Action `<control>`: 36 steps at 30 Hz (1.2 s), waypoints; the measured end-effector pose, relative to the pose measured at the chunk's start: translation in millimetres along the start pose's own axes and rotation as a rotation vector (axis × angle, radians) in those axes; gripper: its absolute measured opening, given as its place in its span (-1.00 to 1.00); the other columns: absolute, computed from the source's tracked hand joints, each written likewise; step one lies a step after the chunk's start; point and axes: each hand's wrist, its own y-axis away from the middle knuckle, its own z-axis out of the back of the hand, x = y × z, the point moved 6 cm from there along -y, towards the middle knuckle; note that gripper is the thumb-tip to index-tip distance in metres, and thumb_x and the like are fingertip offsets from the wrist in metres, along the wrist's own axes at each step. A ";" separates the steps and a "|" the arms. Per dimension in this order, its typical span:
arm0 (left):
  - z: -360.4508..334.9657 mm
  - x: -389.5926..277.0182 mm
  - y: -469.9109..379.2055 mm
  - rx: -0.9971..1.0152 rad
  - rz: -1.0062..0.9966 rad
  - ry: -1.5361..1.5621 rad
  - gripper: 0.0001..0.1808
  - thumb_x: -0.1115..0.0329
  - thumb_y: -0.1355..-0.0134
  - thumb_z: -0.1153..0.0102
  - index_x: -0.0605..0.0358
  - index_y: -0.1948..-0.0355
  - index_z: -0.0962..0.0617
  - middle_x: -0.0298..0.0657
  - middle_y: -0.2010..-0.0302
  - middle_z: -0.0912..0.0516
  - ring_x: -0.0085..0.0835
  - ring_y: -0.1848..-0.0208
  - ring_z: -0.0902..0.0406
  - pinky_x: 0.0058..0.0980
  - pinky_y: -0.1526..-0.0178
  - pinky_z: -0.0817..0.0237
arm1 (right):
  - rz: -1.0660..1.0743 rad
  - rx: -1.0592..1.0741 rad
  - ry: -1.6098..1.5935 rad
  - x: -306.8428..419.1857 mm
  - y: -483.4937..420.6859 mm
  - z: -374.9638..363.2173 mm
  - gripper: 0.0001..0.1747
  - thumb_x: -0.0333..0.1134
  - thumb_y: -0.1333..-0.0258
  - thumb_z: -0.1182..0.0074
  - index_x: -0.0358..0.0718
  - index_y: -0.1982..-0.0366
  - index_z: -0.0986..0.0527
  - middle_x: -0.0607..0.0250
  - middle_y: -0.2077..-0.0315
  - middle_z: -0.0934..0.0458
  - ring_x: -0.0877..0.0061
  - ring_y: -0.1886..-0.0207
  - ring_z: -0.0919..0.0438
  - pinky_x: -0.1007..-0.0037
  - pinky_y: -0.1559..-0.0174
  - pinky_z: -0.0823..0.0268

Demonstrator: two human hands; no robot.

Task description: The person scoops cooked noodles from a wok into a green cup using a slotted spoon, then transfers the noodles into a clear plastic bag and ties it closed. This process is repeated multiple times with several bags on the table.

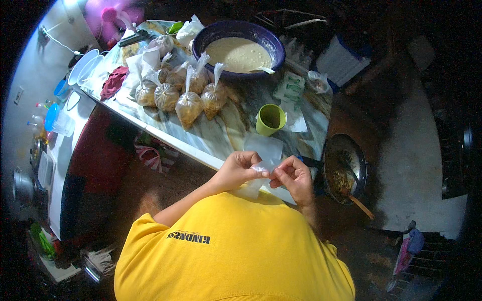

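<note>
My left hand [243, 169] and my right hand [293, 178] meet at the table's near edge, both pinching a thin clear plastic bag [268, 164]. Another flat sheet of clear plastic [263, 146] lies just beyond them. Past that stands a lime-green plastic cup [270, 119], its inside dark. Several knotted clear plastic bags of brownish food [189, 107] stand grouped on the left part of the marble-patterned table [241, 109]. Behind them is a large purple basin [276, 43] of pale batter with a white spoon handle [263, 70] at its rim.
A wok [344, 169] with food and a wooden-handled utensil [360, 206] is right of the table. A green-printed plastic packet [290, 87] lies beyond the cup. At the left are a dark red cloth [114, 82], clear tubs [90, 67] and a pink fan [109, 15].
</note>
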 end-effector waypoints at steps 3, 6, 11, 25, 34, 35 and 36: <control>-4.1 -9.2 -0.3 -0.084 0.047 -0.111 -0.83 0.45 -0.21 -0.27 0.21 0.46 -0.51 -0.38 0.42 -0.62 -0.72 0.29 -0.51 -0.66 0.25 -0.35 | -0.001 0.029 0.068 -4.9 2.7 -11.0 -0.82 -0.44 -0.12 -0.25 -0.26 0.24 -0.51 0.33 0.37 -0.62 0.64 0.30 -0.57 0.53 0.19 -0.44; -6.6 -11.9 -1.2 0.017 0.038 -0.123 -0.88 0.46 -0.23 -0.24 0.27 0.38 -0.53 -0.32 0.36 -0.65 -0.66 0.25 -0.56 -0.62 0.15 -0.39 | 0.089 -0.004 0.180 0.6 1.7 -15.8 -0.82 -0.46 -0.09 -0.27 -0.26 0.24 -0.55 0.36 0.33 -0.61 0.67 0.24 -0.54 0.55 0.14 -0.40; -1.9 -3.4 -1.0 0.058 0.081 -0.076 -0.83 0.49 -0.18 -0.28 0.21 0.44 -0.49 -0.32 0.34 -0.64 -0.63 0.24 -0.57 -0.62 0.13 -0.39 | 0.064 -0.041 0.176 1.5 5.2 -18.8 -0.90 -0.50 -0.11 -0.23 -0.26 0.30 -0.57 0.34 0.34 -0.59 0.67 0.24 -0.52 0.53 0.14 -0.38; -2.2 2.3 1.4 0.164 -0.008 0.664 -0.69 0.36 -0.10 -0.33 0.04 0.28 -0.39 -0.26 0.18 -0.58 -0.31 0.00 -0.54 -0.25 -0.08 -0.37 | -0.001 -0.106 -0.898 -17.2 4.2 18.4 -0.89 -0.33 -0.34 0.08 -0.17 0.27 -0.44 0.17 0.26 -0.58 0.38 0.18 -0.58 0.35 0.11 -0.47; 0.6 -39.3 -9.1 0.044 -0.322 -0.376 -0.84 0.64 -0.01 -0.19 0.13 0.44 -0.65 -0.19 0.30 -0.57 -0.36 0.28 -0.54 -0.48 0.12 -0.33 | 0.147 -0.021 -0.942 -5.1 -4.9 22.6 -0.89 -0.42 -0.27 0.01 -0.13 0.17 -0.42 0.42 0.42 -0.44 0.63 0.30 -0.44 0.50 0.13 -0.33; -1.9 -45.3 -14.8 -0.044 -0.318 -0.648 -0.84 0.63 0.00 -0.19 0.13 0.43 -0.66 -0.17 0.33 -0.54 -0.33 0.32 -0.53 -0.46 0.17 -0.33 | 0.133 -0.079 -0.871 -1.1 -2.8 20.4 -0.88 -0.43 -0.25 -0.02 -0.14 0.17 -0.42 0.42 0.41 -0.45 0.63 0.29 -0.44 0.50 0.12 -0.33; -2.9 -50.3 -17.3 -0.140 -0.317 -0.925 -0.84 0.62 0.00 -0.19 0.14 0.42 -0.66 -0.16 0.37 -0.51 -0.31 0.36 -0.52 -0.45 0.22 -0.33 | 0.155 -0.119 -0.757 0.7 -3.4 13.9 -0.80 -0.44 -0.17 -0.11 -0.15 0.16 -0.42 0.44 0.39 -0.45 0.63 0.26 -0.45 0.52 0.10 -0.33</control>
